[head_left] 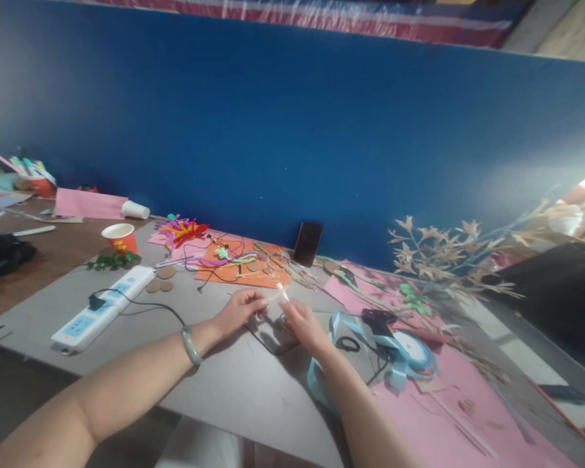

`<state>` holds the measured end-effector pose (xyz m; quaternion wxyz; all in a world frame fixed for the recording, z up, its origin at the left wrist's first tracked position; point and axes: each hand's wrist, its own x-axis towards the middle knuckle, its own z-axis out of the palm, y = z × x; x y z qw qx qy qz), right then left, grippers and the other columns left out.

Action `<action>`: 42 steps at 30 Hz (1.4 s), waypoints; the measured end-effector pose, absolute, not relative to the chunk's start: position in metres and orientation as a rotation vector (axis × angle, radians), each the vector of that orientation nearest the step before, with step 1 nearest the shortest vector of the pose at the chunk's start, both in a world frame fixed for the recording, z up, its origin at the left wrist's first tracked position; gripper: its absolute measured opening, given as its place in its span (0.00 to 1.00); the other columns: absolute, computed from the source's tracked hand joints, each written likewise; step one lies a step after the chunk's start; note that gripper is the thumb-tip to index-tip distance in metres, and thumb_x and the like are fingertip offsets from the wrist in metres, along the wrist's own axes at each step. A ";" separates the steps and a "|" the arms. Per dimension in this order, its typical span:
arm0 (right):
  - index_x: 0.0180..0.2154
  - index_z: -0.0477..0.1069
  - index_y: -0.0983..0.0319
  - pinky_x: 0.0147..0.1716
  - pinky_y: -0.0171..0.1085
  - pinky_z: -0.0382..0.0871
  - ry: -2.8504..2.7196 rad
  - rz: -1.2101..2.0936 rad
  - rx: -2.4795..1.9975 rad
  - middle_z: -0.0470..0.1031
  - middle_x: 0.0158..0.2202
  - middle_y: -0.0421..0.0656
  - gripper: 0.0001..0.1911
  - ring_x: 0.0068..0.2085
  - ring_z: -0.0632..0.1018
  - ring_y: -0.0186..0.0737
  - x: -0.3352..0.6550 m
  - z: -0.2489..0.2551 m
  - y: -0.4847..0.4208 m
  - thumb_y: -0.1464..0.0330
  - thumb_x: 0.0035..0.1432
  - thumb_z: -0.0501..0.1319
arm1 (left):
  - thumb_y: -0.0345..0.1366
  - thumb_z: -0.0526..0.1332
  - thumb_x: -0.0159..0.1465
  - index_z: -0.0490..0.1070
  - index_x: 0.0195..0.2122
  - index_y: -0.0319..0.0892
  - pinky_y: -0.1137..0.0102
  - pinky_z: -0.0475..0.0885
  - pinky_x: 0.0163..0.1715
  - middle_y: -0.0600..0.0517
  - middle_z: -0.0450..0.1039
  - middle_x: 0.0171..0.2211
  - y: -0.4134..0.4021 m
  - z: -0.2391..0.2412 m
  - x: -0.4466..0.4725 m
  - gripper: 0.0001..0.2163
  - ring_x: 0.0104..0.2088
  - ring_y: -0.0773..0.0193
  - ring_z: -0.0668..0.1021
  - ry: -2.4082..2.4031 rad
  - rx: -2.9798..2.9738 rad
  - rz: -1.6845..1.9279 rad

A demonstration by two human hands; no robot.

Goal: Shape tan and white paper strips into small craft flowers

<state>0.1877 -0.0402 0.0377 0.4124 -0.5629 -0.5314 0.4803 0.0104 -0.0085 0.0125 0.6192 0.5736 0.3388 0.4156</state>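
Note:
Over the middle of the grey table [253, 396], my left hand [244, 311] is closed in a pinch. A pale, thin strip [274, 297] runs from its fingertips towards my right hand [301, 324]. That hand is closed around a short white stick-like piece [282, 289], whose upper end sticks out above the fingers. Blur hides what kind of piece it is and whether the strip and the piece are joined. A black cable [268, 348] lies on the table below the hands. To the right of my right hand lies a loop of light-blue ribbon [338, 320].
A white power strip [108, 305] and a red paper cup [121, 239] stand at left. Behind the hands are orange paper [219, 272] and an upright phone [307, 244]. Pink paper [448, 422], a ribbon spool [412, 350] and dried stems [433, 250] occupy the right.

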 end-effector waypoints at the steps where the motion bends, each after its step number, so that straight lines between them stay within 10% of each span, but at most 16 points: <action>1: 0.19 0.61 0.61 0.17 0.30 0.49 -1.446 1.122 -1.420 0.57 0.15 0.34 0.20 0.18 0.58 0.29 0.183 0.035 -0.042 0.54 0.53 0.58 | 0.45 0.63 0.56 0.70 0.28 0.36 0.73 0.65 0.25 0.52 0.69 0.23 -0.010 0.013 0.011 0.14 0.23 0.69 0.70 0.784 1.340 0.950; 7: 0.19 0.66 0.61 0.20 0.32 0.53 -1.554 1.097 -1.400 0.62 0.17 0.37 0.22 0.21 0.63 0.33 0.170 0.034 -0.048 0.55 0.58 0.53 | 0.44 0.64 0.56 0.69 0.24 0.37 0.74 0.63 0.26 0.53 0.68 0.21 -0.014 0.016 0.014 0.14 0.23 0.70 0.68 0.797 1.389 0.944; 17: 0.20 0.52 0.59 0.10 0.27 0.32 -0.829 1.912 -1.207 0.45 0.13 0.28 0.23 0.14 0.41 0.25 0.178 0.039 -0.046 0.50 0.57 0.53 | 0.43 0.64 0.56 0.69 0.27 0.37 0.73 0.65 0.28 0.53 0.68 0.22 -0.010 0.021 0.010 0.13 0.24 0.70 0.70 0.726 1.401 0.969; 32: 0.22 0.65 0.61 0.12 0.31 0.44 -1.371 1.323 -1.399 0.57 0.14 0.34 0.21 0.15 0.56 0.28 0.172 0.027 -0.046 0.51 0.54 0.58 | 0.46 0.64 0.55 0.69 0.25 0.37 0.74 0.63 0.25 0.53 0.68 0.21 -0.012 0.012 0.014 0.15 0.23 0.70 0.69 0.771 1.387 0.984; 42: 0.20 0.55 0.59 0.11 0.29 0.35 -1.055 1.717 -1.248 0.46 0.13 0.29 0.25 0.14 0.45 0.25 0.176 0.036 -0.049 0.47 0.55 0.54 | 0.43 0.64 0.56 0.69 0.25 0.37 0.74 0.63 0.27 0.54 0.67 0.21 -0.012 0.023 0.012 0.13 0.23 0.71 0.68 0.725 1.388 0.961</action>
